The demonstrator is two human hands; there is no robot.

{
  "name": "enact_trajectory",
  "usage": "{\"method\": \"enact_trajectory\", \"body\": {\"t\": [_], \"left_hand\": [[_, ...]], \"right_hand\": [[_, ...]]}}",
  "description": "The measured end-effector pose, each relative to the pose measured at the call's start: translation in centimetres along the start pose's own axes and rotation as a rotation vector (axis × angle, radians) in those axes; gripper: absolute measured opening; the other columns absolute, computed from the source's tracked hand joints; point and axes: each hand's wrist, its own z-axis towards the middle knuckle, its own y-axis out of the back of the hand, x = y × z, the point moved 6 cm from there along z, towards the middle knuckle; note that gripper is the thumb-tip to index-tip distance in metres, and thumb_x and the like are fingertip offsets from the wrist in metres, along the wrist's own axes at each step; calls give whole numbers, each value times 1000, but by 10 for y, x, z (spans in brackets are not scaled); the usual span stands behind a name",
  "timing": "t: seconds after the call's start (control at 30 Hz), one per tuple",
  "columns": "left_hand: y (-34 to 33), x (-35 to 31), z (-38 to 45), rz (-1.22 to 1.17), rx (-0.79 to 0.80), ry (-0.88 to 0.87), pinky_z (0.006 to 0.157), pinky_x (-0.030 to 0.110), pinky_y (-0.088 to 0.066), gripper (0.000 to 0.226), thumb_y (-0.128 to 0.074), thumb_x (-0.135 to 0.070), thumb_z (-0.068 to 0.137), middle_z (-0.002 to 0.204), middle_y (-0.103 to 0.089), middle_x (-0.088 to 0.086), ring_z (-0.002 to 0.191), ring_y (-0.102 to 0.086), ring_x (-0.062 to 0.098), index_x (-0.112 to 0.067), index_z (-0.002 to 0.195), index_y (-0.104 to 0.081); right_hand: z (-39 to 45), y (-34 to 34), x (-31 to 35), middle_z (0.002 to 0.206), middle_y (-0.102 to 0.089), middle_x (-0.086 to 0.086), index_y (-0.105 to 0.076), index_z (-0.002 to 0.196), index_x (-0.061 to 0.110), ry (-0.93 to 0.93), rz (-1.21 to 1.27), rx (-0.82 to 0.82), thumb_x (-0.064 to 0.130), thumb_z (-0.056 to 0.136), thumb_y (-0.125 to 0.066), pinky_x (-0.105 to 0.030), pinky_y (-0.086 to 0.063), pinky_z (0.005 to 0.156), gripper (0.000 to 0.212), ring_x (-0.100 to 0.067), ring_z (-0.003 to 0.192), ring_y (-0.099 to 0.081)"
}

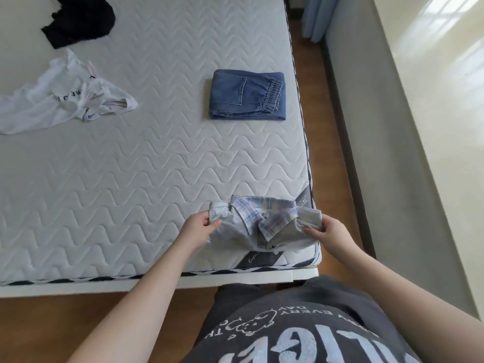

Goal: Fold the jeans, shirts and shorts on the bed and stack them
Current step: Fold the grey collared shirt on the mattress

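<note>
A folded pale plaid shirt lies at the near right corner of the bed, collar up. My left hand pinches its left edge and my right hand pinches its right edge. Folded blue jeans rest farther back near the bed's right edge. A crumpled white shirt with black lettering lies at the left. A black garment sits bunched at the far left corner.
The quilted grey mattress fills most of the view. Wooden floor runs along its right side, bounded by a low pale wall ledge. A light blue curtain hangs at the top right.
</note>
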Motion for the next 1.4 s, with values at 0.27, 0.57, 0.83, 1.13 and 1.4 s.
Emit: {"method": "enact_trajectory", "body": {"t": [0.27, 0.57, 0.83, 1.13, 1.4], "left_hand": [[-3, -10, 40, -14, -21, 38, 81, 22, -51, 17, -67, -9, 92, 93, -75, -3, 86, -68, 9, -14, 107, -72], [-1, -21, 111, -193, -167, 117, 68, 13, -52, 17, -64, -3, 92, 79, -75, -12, 73, -68, -1, -4, 108, -70], [6, -4, 202, -245, -172, 138, 69, 17, -53, 17, -61, -8, 96, 77, -75, -9, 70, -67, 3, -4, 110, -69], [14, 8, 310, -278, -196, 113, 93, 33, -48, 30, -56, -2, 97, 113, -67, 13, 99, -61, 19, -6, 127, -61], [37, -12, 395, -317, -303, 21, 75, 19, -53, 27, -60, -3, 95, 91, -70, -7, 76, -66, 3, -13, 120, -64]], "right_hand": [[42, 1, 1, 90, -73, 14, -70, 105, 35, 5, 59, 8, 31, 86, -72, -28, -54, 74, 20, -5, 87, -66], [140, 22, 11, 88, -75, 13, -76, 91, 36, -19, 208, 24, 24, 88, -70, -33, -55, 79, 14, -9, 89, -69], [226, 10, 6, 90, -77, 5, -77, 85, 35, -57, 232, 19, 20, 88, -71, -48, -55, 91, 17, -21, 96, -70], [336, -3, -16, 84, -74, 4, -75, 96, 21, -142, 322, -34, 14, 89, -71, -28, -55, 76, 11, -16, 84, -66], [428, 7, 30, 84, -69, 0, -71, 96, 18, -85, 444, 16, 7, 91, -66, -22, -54, 71, 14, -8, 69, -64]]}}
